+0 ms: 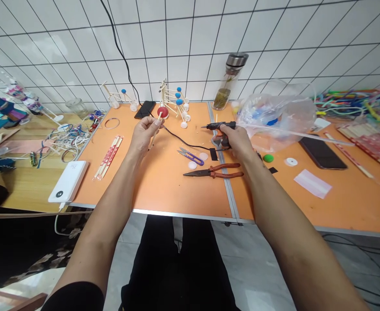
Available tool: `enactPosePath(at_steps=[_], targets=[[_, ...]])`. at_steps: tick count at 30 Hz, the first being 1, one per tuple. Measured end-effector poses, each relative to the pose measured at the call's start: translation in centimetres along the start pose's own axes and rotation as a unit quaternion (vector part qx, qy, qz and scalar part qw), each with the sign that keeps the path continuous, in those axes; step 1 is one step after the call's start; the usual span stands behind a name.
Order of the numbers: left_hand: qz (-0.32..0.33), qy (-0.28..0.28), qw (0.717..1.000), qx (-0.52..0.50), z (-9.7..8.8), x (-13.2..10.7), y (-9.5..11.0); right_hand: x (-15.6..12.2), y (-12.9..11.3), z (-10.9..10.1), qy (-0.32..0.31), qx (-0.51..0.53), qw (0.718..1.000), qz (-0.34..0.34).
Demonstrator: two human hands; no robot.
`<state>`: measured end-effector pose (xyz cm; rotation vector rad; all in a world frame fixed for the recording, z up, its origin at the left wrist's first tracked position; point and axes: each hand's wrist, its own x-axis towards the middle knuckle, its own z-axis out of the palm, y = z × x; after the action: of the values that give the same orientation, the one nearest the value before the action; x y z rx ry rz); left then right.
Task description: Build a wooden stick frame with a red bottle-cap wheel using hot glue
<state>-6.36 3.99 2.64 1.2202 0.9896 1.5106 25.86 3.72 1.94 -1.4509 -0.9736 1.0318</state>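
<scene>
My left hand (144, 134) is closed in a pinch on a thin wooden stick (155, 129), held upright above the orange table (164, 185), with a red bottle cap (163, 112) just behind its top end. My right hand (235, 140) is wrapped round the handle of a black glue gun (217, 126), whose nozzle points left toward the stick. The gun's black cord (183, 140) trails across the table. A stick model with blue and white caps (177, 101) stands behind the left hand.
Orange-handled pliers (214, 171), small purple snips (190, 155) and loose caps lie between my hands. Wrapped chopsticks (108, 156), a white power bank (69, 181), two phones (322, 153), a clear plastic bag (274, 116), a glass bottle (230, 82) and coloured straws (355, 101) lie around.
</scene>
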Motion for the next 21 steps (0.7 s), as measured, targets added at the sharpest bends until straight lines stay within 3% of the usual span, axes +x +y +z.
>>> enactPosePath(at_steps=[8, 21], targets=[[0.063, -0.025, 0.997, 0.037, -0.6, 0.9, -1.4, 0.0, 0.4, 1.3, -0.006, 0.127, 0.985, 0.113], [0.105, -0.051, 0.985, 0.128, -1.3, 1.9, -3.0, 0.7, 1.0, 0.5, -0.008, 0.101, 0.986, 0.131]])
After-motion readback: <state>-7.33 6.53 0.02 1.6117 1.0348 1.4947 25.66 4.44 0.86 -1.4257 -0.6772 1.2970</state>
